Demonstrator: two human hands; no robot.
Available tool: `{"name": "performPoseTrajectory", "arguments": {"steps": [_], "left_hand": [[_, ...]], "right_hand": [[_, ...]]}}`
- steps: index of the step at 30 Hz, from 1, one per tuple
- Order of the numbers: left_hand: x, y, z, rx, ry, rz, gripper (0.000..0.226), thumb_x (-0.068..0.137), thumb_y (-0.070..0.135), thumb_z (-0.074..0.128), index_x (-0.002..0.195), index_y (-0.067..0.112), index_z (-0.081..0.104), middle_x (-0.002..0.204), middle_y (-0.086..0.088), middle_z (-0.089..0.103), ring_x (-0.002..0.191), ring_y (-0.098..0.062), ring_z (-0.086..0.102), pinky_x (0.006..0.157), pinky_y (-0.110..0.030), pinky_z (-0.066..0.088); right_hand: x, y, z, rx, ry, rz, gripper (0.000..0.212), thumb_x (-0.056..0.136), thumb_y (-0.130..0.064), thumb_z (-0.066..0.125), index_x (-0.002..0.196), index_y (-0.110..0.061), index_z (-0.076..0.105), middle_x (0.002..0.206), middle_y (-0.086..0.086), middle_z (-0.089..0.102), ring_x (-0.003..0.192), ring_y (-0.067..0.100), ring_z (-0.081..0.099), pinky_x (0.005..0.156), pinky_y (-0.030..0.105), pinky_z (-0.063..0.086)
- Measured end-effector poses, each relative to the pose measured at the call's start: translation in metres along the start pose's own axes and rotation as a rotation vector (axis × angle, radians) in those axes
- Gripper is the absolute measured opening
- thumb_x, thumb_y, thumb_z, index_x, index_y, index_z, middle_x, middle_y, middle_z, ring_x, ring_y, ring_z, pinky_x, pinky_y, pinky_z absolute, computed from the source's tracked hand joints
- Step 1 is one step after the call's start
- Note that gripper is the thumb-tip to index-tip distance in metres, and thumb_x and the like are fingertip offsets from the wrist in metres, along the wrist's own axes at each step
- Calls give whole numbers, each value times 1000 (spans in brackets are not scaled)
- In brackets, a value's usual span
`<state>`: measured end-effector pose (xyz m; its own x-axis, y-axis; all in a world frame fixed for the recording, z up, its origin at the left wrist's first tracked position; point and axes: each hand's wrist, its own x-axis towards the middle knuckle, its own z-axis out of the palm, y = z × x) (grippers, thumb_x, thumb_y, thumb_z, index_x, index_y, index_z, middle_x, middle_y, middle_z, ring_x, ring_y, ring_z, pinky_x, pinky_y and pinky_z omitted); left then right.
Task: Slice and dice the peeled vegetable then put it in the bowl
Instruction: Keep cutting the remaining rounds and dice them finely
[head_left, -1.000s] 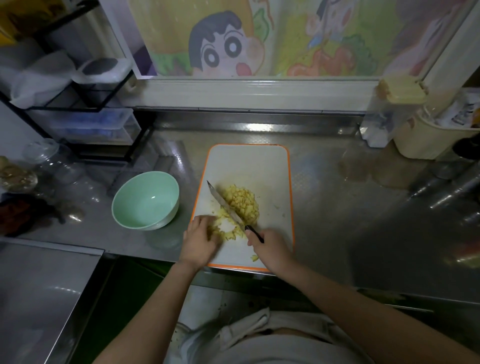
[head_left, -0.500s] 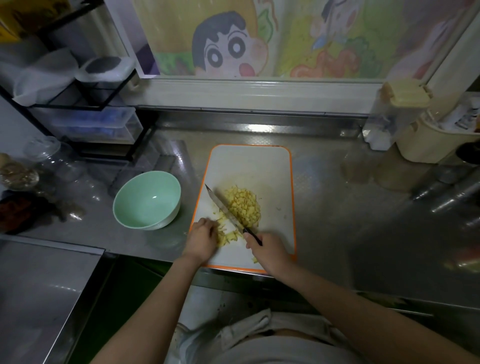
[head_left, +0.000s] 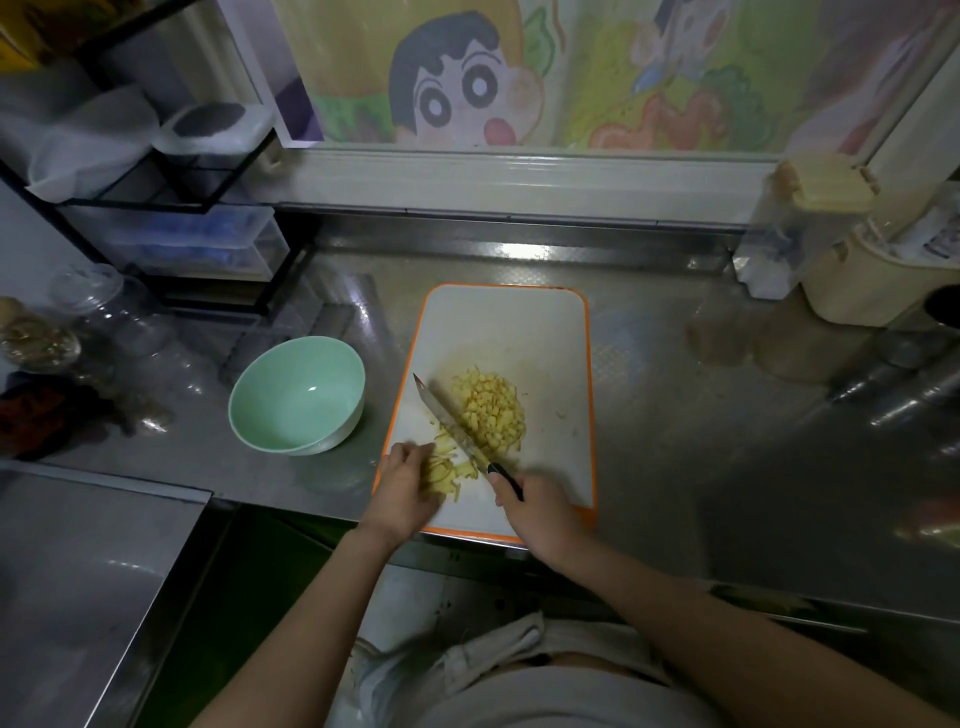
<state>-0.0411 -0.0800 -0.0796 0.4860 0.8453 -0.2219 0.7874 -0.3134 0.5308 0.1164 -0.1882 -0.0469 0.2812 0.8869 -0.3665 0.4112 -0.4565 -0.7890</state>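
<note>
Okay so, judging from the head view, the person is most of the way through the cutting part but hasn't started on the bowl part at all.

Done: a decent diced pile (head_left: 491, 410) of small pale yellow cubes sits in the middle of the orange-rimmed cutting board (head_left: 519, 327), just right of the blade. It could be potato, but honestly that can't be told from here.

Left to cut: a small bunch of strips (head_left: 451, 470) at the near left of the board, on the other side of the blade from the cubes. The left hand (head_left: 405, 486) has its fingers curled down over them, bunching them in place. The right hand (head_left: 545, 512) is wrapped round the black handle of the knife (head_left: 452, 426), whose blade runs diagonally across the board with the tip pointing away and left, right between the strips and the cubes. Whether the edge is touching the board or slightly lifted is hard to say.

Not started: the mint green bowl (head_left: 291, 405) sits on the steel counter (head_left: 675, 441) just left of the board, with nothing in it.

So the guess is a few more chops through those last strips, then everything gets moved over into the bowl. Roughly three quarters done, with the transfer being the one big step remaining.
</note>
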Motion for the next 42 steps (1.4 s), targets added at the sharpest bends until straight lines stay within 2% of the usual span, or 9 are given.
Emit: {"name": "performPoseTrajectory", "arguments": {"steps": [4, 12, 15, 18, 22, 26, 31, 38, 42], "left_hand": [[0, -1, -1, -45, 31, -26, 65, 75, 11, 72, 134, 8, 44, 127, -12, 39, 122, -25, 40, 105, -21, 25], [1, 3, 1, -59, 48, -18, 62, 73, 11, 76, 129, 8, 49, 122, -11, 42, 118, -25, 44, 103, -22, 28], [3, 7, 3, -64, 51, -21, 62, 73, 12, 76, 129, 7, 50, 121, -11, 43, 117, -25, 45, 101, -22, 30], [3, 11, 5, -68, 58, -14, 61, 73, 12, 75, 129, 8, 50, 120, -11, 43, 117, -25, 45, 99, -21, 31], [2, 12, 6, -71, 71, -17, 62, 73, 14, 75, 129, 9, 50, 121, -9, 44, 117, -25, 46, 99, -24, 33], [-1, 11, 0, -61, 124, -40, 68, 69, 19, 78, 131, 13, 48, 126, -10, 41, 119, -26, 44, 101, -30, 36], [0, 12, 1, -140, 86, -104, 65, 70, 10, 78, 128, 9, 48, 125, -11, 42, 115, -27, 50, 100, -29, 38], [0, 13, 4, -70, 69, -41, 65, 73, 15, 74, 131, 7, 45, 126, -10, 40, 116, -26, 49, 97, -27, 36], [2, 15, 6, 6, 1, -2, 74, 82, 22, 67, 143, 8, 29, 142, -8, 32, 129, -25, 35, 104, -30, 32]], "right_hand": [[-2, 3, 2, -52, -3, -2, 40, 100, -42, 35, 83, -13, 57, 73, 4, 54, 73, 19, 55, 66, 30, 39], [3, 4, 4, -131, -34, 30, 47, 100, -45, 28, 63, -21, 42, 61, -2, 44, 63, 17, 48, 60, 30, 36], [3, 3, 11, -163, -30, 32, 48, 100, -46, 27, 63, -21, 43, 62, -2, 45, 71, 21, 52, 66, 31, 39], [2, 2, 13, -136, -44, 47, 49, 101, -45, 27, 74, -12, 51, 67, 3, 49, 71, 21, 52, 65, 30, 38], [4, 2, 9, -143, -53, 40, 48, 100, -46, 27, 62, -21, 41, 62, -2, 43, 70, 21, 50, 65, 30, 36], [7, 4, 3, -144, -44, 44, 49, 100, -46, 28, 60, -21, 41, 61, -1, 44, 71, 21, 51, 66, 31, 37], [3, 3, 6, -193, -54, 42, 49, 100, -46, 27, 60, -22, 41, 62, -2, 45, 71, 21, 53, 70, 34, 43], [2, 0, 5, -185, -44, 26, 48, 100, -46, 27, 61, -23, 41, 61, -2, 44, 68, 19, 52, 68, 35, 42], [0, -2, 1, -144, -33, 23, 48, 100, -45, 29, 60, -21, 41, 59, -2, 43, 57, 14, 45, 63, 30, 36]]}}
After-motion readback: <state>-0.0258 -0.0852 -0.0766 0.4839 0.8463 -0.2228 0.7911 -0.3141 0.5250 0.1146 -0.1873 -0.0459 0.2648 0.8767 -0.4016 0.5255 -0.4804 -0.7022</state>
